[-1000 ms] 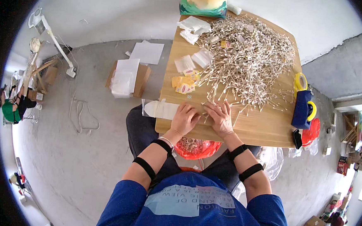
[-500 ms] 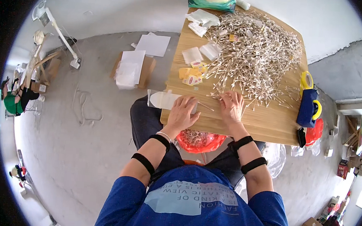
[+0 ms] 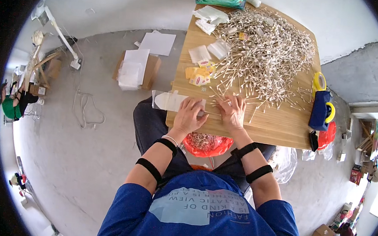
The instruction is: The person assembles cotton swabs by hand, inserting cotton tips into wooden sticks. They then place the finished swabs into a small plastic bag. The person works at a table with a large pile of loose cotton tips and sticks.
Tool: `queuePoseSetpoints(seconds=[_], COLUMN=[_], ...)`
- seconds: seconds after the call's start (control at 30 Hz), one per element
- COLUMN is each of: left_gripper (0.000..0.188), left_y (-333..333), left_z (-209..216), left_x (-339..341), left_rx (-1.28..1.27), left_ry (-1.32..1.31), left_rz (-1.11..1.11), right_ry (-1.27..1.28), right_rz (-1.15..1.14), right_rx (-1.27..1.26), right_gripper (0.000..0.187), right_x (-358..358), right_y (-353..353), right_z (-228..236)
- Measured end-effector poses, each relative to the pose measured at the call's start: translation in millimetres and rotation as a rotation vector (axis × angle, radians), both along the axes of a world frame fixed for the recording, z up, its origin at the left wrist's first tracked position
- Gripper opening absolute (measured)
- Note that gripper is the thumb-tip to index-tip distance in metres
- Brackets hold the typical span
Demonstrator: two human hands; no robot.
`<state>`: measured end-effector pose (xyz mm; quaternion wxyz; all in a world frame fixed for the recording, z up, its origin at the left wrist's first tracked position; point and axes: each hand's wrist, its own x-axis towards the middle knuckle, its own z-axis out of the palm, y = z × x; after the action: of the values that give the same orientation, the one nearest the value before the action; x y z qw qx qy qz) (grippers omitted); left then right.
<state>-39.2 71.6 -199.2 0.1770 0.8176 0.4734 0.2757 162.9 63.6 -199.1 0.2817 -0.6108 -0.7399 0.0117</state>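
Note:
A small clear plastic bag [image 3: 167, 101] with a white insert lies at the table's near left edge. My left hand [image 3: 190, 114] is on its right end, fingers bent and closed on the plastic. Just to the right, my right hand [image 3: 233, 112] has its fingers curled together over a few cotton swabs; thin sticks poke out on its left side. Its fingertips hide most of them. Beyond my hands spreads a large heap of loose cotton swabs [image 3: 273, 54], its nearest sticks scattered close to my right hand.
Yellow cards [image 3: 199, 76] and empty clear bags [image 3: 200, 54] lie left of the heap. A blue tape dispenser [image 3: 320, 111] with yellow tape stands at the right edge. Below the near edge, a red bag [image 3: 208, 146] contains swabs. A cardboard box [image 3: 152, 74] sits on the floor at left.
My right hand has moved left, closer to my left hand, and its fingers have drawn in around swabs. My left hand stays on the bag.

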Motion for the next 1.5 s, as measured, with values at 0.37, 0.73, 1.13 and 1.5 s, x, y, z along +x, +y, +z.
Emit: queuePoseSetpoints(seconds=[0.37,0.73,1.13,1.5], left_gripper=[0.031,0.032,0.037,0.04], left_y=[-0.2,0.6,2.0,1.5], left_z=[-2.6,-5.5,-0.3,3.6], left_x=[1.0,0.2,1.9,1.7], left_rx=[0.031,0.064,0.057,0.038], left_ry=[-0.011,-0.006,-0.007,-0.017], left_rz=[0.012,0.003,-0.01,0.009], right_ry=[0.067,-0.005,0.023,0.159], right_rz=[-0.219,-0.015,-0.083,0.074], right_rx=[-0.081,-0.015,-0.042,-0.084], right_gripper=[0.017,0.022,0.013,0.014], right_x=[30.3,16.6,48.5,-4.4], right_y=[8.1,-0.3,42.2,13.6], right_z=[0.9,19.5,3.0,17.0])
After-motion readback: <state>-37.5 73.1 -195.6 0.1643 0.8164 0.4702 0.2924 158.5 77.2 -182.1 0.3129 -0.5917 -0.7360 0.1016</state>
